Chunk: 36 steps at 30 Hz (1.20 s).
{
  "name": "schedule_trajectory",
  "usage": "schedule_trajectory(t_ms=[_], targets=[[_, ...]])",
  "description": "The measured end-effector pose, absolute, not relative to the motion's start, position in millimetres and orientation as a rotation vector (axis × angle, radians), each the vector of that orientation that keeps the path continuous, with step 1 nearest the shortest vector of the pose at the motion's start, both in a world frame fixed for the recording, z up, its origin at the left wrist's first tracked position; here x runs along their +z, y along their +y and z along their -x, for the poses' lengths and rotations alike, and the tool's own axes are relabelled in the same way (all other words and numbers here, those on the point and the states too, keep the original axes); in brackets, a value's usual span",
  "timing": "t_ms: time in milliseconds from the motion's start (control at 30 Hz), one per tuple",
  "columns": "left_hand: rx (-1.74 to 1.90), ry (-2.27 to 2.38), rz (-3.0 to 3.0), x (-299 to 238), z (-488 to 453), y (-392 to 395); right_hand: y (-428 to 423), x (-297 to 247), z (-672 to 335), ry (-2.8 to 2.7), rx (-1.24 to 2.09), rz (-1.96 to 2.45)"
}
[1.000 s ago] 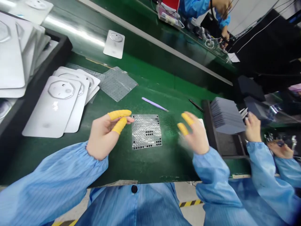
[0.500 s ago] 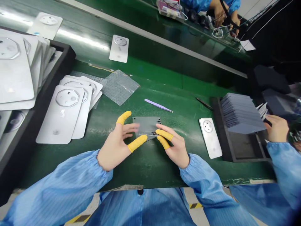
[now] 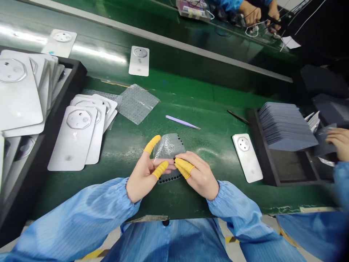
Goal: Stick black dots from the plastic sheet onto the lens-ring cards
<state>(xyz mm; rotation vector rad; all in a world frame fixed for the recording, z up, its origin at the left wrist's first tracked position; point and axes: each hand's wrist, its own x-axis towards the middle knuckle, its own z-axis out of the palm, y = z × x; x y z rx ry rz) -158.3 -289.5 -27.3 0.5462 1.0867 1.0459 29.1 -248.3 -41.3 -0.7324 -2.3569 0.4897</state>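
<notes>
A small bubble-wrap sheet with rows of tiny black parts (image 3: pixel 168 146) lies on the green mat in front of me. My left hand (image 3: pixel 145 171) and my right hand (image 3: pixel 195 174), both with yellow finger cots, meet at its near edge. The fingertips of both hands pinch that edge, and the sheet bends up a little between them. A purple pair of tweezers (image 3: pixel 182 122) lies just beyond the sheet. A white plate with a round socket (image 3: pixel 247 157) rests to the right of my right hand.
A fanned pile of white plates (image 3: pixel 81 131) and a black bin of more plates (image 3: pixel 24 94) sit at left. Spare bubble wrap (image 3: pixel 136 103) lies behind. A black tray of grey cards (image 3: pixel 283 125) stands at right, where another person's hand (image 3: pixel 338 142) reaches.
My right hand came in from the right to the sheet. Both hands then closed together on its near edge, and the sheet lifted slightly. The person at right drew a hand back.
</notes>
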Motion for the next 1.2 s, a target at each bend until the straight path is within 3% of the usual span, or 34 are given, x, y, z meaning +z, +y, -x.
schedule_trajectory(t_ms=[367,600,767,933,1067,1200], targets=[[1.042,1.139,-0.54,-39.2,156.1,-292.0,-252.4,-53.5,-19.1,-2.46,0.053,0.546],[0.822,1.254,-1.09,-58.3,158.8,-288.8,-250.3,-63.1,-17.4,-2.275,0.726,0.739],[0.506,1.445,-1.328,-31.2,184.5,-283.4,-253.0,-70.4,-20.0,-2.221,0.766,0.739],[0.248,1.915,-1.485,27.7,215.4,-189.8,-255.4,-69.3,-22.8,-2.274,0.509,0.608],[0.429,2.266,-1.47,46.7,196.8,-79.9,-258.8,-64.4,-22.5,-2.241,0.389,0.607],[0.54,2.464,-1.292,53.8,171.4,-28.5,-256.0,-63.7,-23.1,-2.206,0.303,0.637]])
